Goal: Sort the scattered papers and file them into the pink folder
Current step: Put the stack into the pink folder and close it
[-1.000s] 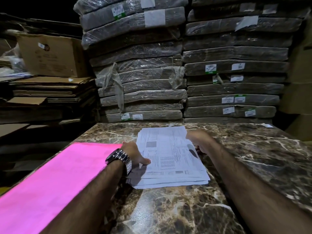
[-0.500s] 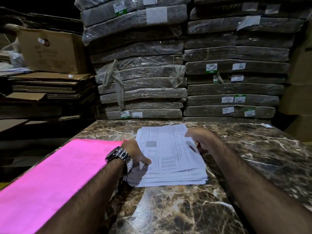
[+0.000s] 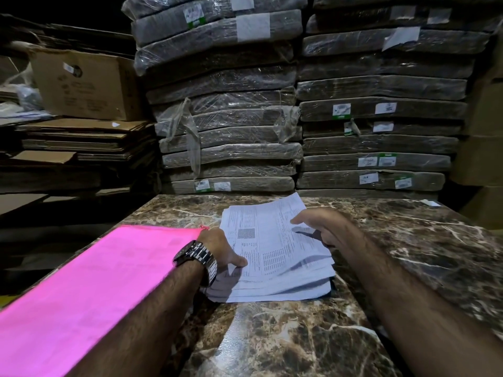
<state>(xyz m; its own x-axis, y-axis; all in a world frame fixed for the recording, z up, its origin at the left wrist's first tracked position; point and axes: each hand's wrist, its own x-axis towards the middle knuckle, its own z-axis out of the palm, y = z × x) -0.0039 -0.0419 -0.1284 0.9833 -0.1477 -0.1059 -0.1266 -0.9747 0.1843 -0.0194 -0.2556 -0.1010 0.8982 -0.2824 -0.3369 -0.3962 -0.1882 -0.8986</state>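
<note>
A stack of white printed papers (image 3: 275, 254) lies in the middle of the marble table (image 3: 408, 254). My left hand (image 3: 220, 248), with a metal watch on its wrist, grips the stack's left edge, thumb on top of the sheets. My right hand (image 3: 324, 227) holds the right edge, thumb over the top sheets and fingers beneath them, so the far right corner is lifted and curled. The pink folder (image 3: 89, 292) lies flat on the table's left side, partly under my left forearm.
Tall stacks of plastic-wrapped bundles (image 3: 299, 118) rise right behind the table's far edge. A cardboard box (image 3: 84, 85) on flattened cartons (image 3: 81, 140) stands at the left. A small white scrap (image 3: 431, 203) lies at the table's far right corner.
My right hand has slid under the top sheets and raised their right edge. The far corner now curls up. My left hand stays on the left edge.
</note>
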